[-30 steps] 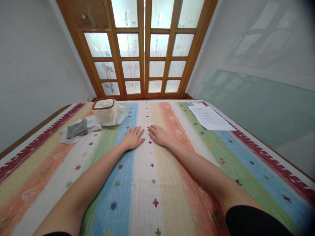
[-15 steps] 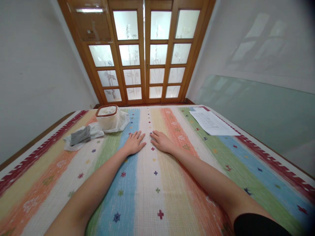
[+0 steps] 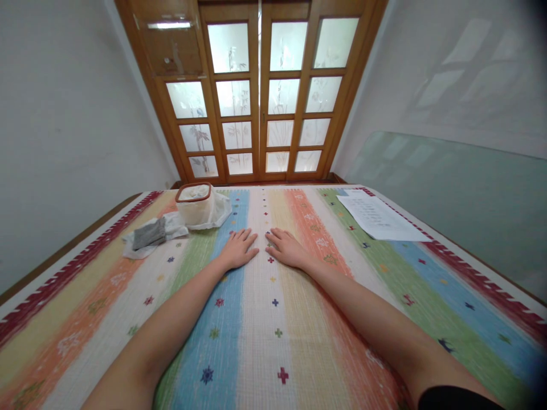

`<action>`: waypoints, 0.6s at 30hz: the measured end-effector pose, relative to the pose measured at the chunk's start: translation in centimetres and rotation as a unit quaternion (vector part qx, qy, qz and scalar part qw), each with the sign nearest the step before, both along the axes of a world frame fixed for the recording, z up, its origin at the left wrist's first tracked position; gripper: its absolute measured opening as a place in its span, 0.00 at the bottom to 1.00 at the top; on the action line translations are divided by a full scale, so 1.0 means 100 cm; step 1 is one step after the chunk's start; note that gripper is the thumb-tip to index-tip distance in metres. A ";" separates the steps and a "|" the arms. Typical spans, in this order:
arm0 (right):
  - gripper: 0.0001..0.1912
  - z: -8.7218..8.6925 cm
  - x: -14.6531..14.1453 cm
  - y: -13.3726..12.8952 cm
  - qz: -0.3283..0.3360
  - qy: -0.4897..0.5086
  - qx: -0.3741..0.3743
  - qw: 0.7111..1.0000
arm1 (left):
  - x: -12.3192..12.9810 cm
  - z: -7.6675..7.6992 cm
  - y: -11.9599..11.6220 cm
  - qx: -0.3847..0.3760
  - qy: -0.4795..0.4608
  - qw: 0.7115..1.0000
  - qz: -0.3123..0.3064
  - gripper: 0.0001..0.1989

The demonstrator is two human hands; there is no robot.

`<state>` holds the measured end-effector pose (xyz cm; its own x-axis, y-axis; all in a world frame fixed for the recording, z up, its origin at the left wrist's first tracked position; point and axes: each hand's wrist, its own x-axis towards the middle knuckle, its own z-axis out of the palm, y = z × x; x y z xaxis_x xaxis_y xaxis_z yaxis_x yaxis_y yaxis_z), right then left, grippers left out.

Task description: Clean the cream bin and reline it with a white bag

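My left hand lies flat, palm down, on the striped tablecloth, its fingers spread over the blue and white stripes. A short gap to its right, my right hand rests the same way, fingers stretched out on the white and yellow stripes. Neither hand holds anything. Beyond my left hand stands a squarish bin with a brown rim, lined with a thin white bag. Left of the bin, a folded grey cloth lies on white plastic wrapping.
Printed paper sheets lie at the far right of the table. Behind the table is a wooden door with frosted panes. A pale green glass panel leans along the right wall, and a white wall is on the left.
The whole view has shifted slightly, so everything appears a little further right. Both hands stay flat in the same places on the cloth.
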<state>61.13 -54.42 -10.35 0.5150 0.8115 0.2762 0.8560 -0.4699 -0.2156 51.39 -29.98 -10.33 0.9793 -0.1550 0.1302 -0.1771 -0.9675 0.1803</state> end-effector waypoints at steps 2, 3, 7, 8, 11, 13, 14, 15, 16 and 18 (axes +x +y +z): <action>0.30 0.001 -0.001 0.000 0.000 0.000 -0.005 1.000 | -0.001 0.001 -0.001 -0.001 0.004 1.000 0.001 0.34; 0.30 0.001 -0.001 0.000 -0.002 0.001 -0.009 1.000 | -0.001 0.002 -0.001 0.000 0.006 1.000 0.003 0.34; 0.31 0.002 -0.002 0.001 -0.011 0.004 -0.026 1.000 | -0.001 0.003 -0.002 0.004 0.015 1.000 0.008 0.34; 0.32 0.002 -0.002 0.001 -0.013 0.005 -0.029 0.999 | -0.001 0.004 -0.002 0.004 0.017 1.000 0.007 0.34; 0.32 0.002 -0.002 0.001 -0.020 0.004 -0.033 0.999 | 0.000 0.004 -0.002 0.005 0.018 1.000 0.005 0.35; 0.32 0.002 -0.002 0.001 -0.020 0.002 -0.033 0.999 | -0.001 0.005 -0.002 0.005 0.017 1.000 0.005 0.34; 0.33 0.002 -0.003 0.001 -0.019 0.002 -0.032 0.999 | -0.001 0.005 -0.002 0.006 0.016 1.000 0.005 0.34; 0.33 0.002 -0.003 0.001 -0.019 0.002 -0.032 0.999 | -0.001 0.005 -0.002 0.006 0.016 1.000 0.006 0.34; 0.33 0.002 -0.003 0.001 -0.019 0.003 -0.031 0.999 | -0.002 0.006 -0.002 0.007 0.017 1.000 0.007 0.34; 0.33 0.002 -0.003 0.001 -0.019 0.004 -0.032 0.999 | -0.002 0.006 -0.002 0.007 0.017 1.000 0.008 0.34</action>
